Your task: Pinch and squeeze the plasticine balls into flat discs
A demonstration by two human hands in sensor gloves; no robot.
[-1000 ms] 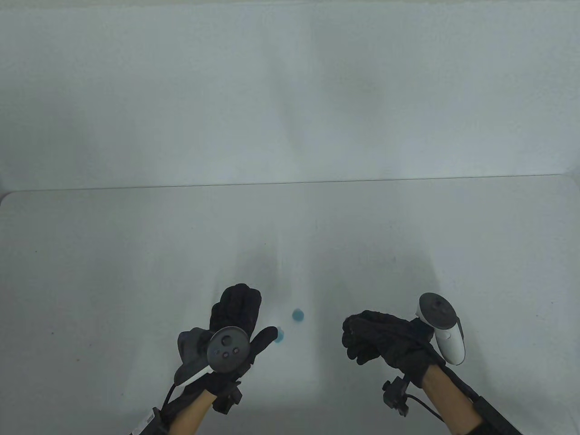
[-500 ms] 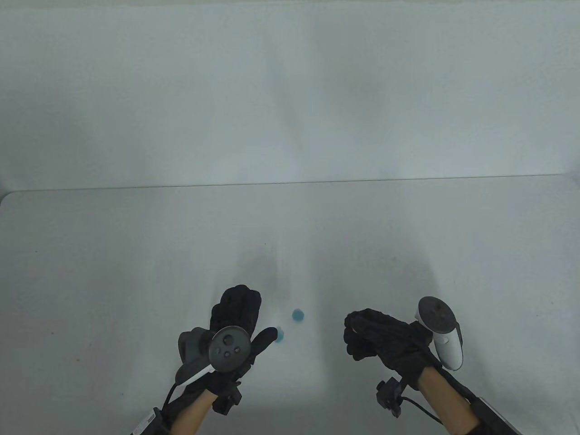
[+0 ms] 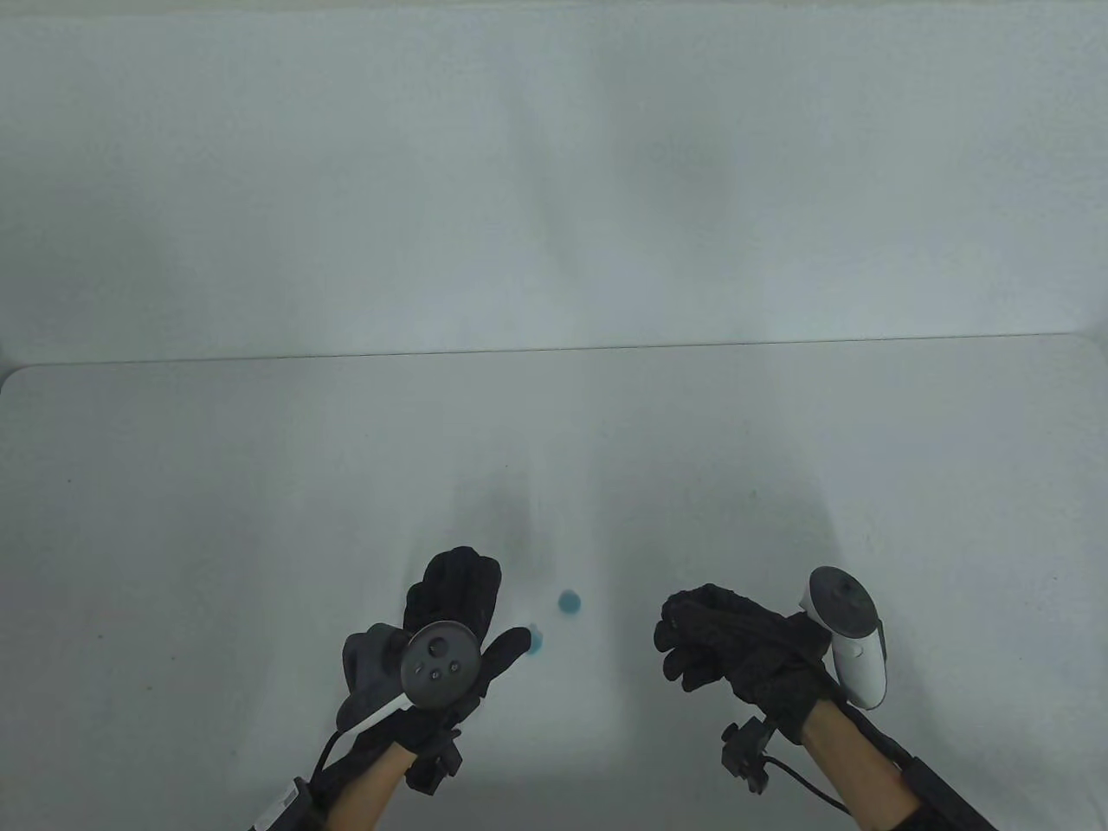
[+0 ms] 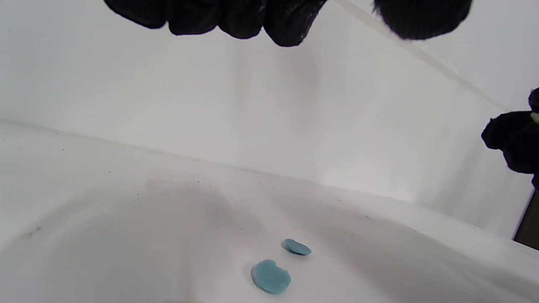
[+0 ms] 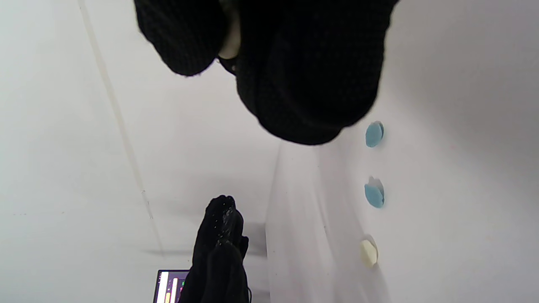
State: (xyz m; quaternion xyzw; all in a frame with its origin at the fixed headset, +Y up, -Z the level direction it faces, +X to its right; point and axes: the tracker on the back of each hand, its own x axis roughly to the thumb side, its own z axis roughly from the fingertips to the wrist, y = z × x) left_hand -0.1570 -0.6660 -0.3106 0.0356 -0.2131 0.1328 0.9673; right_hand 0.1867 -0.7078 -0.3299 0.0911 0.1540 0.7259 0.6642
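Two blue discs (image 4: 270, 276) and one cream disc (image 5: 368, 252) lie on the worktop (image 3: 260, 519) — left hand (image 3: 450, 606) spread, empty; right hand (image 3: 727, 645) curled round something pale.

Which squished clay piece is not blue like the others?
The cream disc. It lies at the end of the row in the right wrist view, beside the two blue discs, and it alone is pale yellowish-white.
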